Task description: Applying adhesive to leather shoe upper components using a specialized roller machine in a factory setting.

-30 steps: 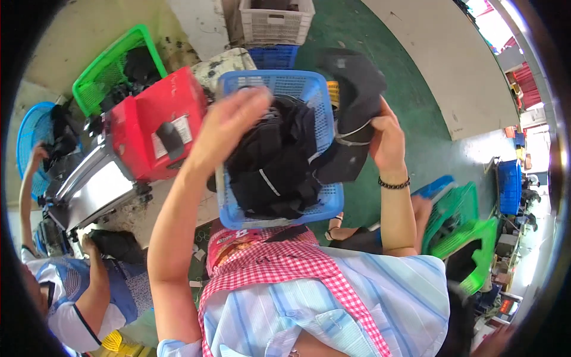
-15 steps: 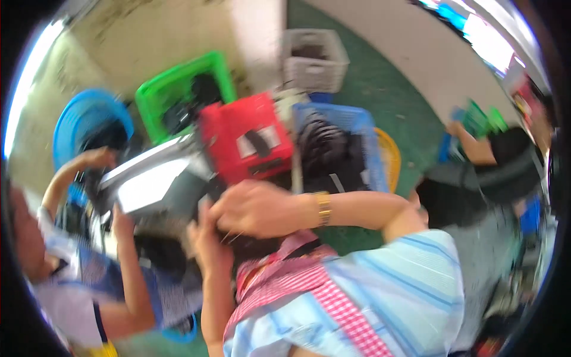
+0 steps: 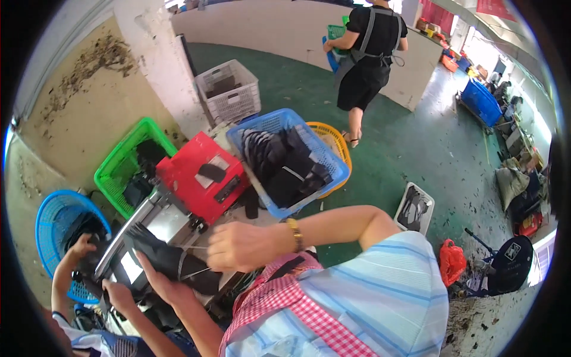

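Note:
My left hand [image 3: 165, 287] holds a stack of flat black pieces [image 3: 157, 250], its fingers along the near side. Around the stack runs a thin pale elastic band [image 3: 191, 275], stretched out to the right. My right hand [image 3: 241, 245], with a gold-coloured bracelet at the wrist, is closed on the band's end, apart from the stack. Under and behind the stack is a machine with a metal bar [image 3: 128, 232] and a red housing [image 3: 202, 172], on which a black piece rests.
At left, a co-worker's hands [image 3: 119, 296] are at the machine. Around it stand a blue round basket [image 3: 44, 229], a green crate [image 3: 110, 169], a blue basket [image 3: 339, 169] of black pieces and a white crate [image 3: 247, 98]. Another person [image 3: 375, 59] walks beyond, carrying baskets.
My hands were close together and blurred; now the right is drawn away from the left, with the band stretched between. The view has turned, and the person with the baskets appears farther ahead.

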Demonstrator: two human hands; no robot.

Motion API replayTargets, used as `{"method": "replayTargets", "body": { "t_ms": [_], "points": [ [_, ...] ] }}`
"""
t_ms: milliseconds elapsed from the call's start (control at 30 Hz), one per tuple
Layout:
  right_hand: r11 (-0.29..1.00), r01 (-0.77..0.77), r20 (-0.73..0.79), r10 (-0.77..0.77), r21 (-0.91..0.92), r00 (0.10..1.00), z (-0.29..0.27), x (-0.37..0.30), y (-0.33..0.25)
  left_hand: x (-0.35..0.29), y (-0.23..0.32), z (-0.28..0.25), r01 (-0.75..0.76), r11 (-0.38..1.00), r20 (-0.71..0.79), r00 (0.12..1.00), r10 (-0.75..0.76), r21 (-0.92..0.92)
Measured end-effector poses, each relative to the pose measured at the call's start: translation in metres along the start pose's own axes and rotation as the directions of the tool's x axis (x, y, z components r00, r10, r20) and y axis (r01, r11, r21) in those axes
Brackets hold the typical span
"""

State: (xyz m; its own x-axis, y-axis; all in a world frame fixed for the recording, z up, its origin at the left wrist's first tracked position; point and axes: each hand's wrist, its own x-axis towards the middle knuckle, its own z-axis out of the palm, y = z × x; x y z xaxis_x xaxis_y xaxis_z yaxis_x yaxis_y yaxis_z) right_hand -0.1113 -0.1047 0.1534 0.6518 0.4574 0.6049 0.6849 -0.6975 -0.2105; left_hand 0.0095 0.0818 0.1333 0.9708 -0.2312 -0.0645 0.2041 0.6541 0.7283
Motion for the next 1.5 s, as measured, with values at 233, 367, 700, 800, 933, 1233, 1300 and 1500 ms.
{"method": "replayTargets", "body": {
  "t_ms": [233,367,700,800,933,1233,1300,1500],
  "points": [
    [0.874,-0.458,0.14,0.439,0.165,0.888,-0.006,-0.044,-0.026,0.035,0.011,0.039,0.035,0.982,0.083,0.996,-0.02,-0.184],
    [0.834,-0.487,-0.109,0.527,0.261,0.843,-0.035,-0.023,-0.032,0.032,-0.002,0.039,-0.208,0.969,-0.027,0.978,0.206,-0.13],
    [0.989,0.063,-0.02,-0.066,-0.132,0.998,-0.047,0.04,0.06,0.011,-0.026,0.076,-0.048,0.996,0.033,0.998,0.045,0.079],
    [0.958,0.217,0.01,-0.22,-0.188,0.976,-0.038,0.043,0.067,0.012,-0.029,0.065,-0.024,0.997,-0.008,1.0,0.024,0.072],
    [0.951,0.251,0.097,-0.271,0.183,0.958,-0.036,0.033,0.068,0.03,-0.016,0.048,-0.051,0.995,-0.117,0.992,0.041,-0.082],
    [0.796,-0.403,0.419,0.209,0.451,0.883,-0.006,-0.006,0.108,0.02,-0.002,0.033,-0.059,0.998,-0.032,0.998,0.058,-0.018],
    [0.489,-0.526,0.354,0.404,0.695,0.843,-0.011,0.031,0.096,0.004,-0.024,0.042,-0.098,0.995,0.025,0.995,0.097,0.033],
    [0.393,-0.531,0.355,0.437,0.751,0.826,0.017,0.034,0.103,-0.01,-0.043,0.038,0.043,0.988,0.064,0.997,-0.053,0.146]
  ]
}}
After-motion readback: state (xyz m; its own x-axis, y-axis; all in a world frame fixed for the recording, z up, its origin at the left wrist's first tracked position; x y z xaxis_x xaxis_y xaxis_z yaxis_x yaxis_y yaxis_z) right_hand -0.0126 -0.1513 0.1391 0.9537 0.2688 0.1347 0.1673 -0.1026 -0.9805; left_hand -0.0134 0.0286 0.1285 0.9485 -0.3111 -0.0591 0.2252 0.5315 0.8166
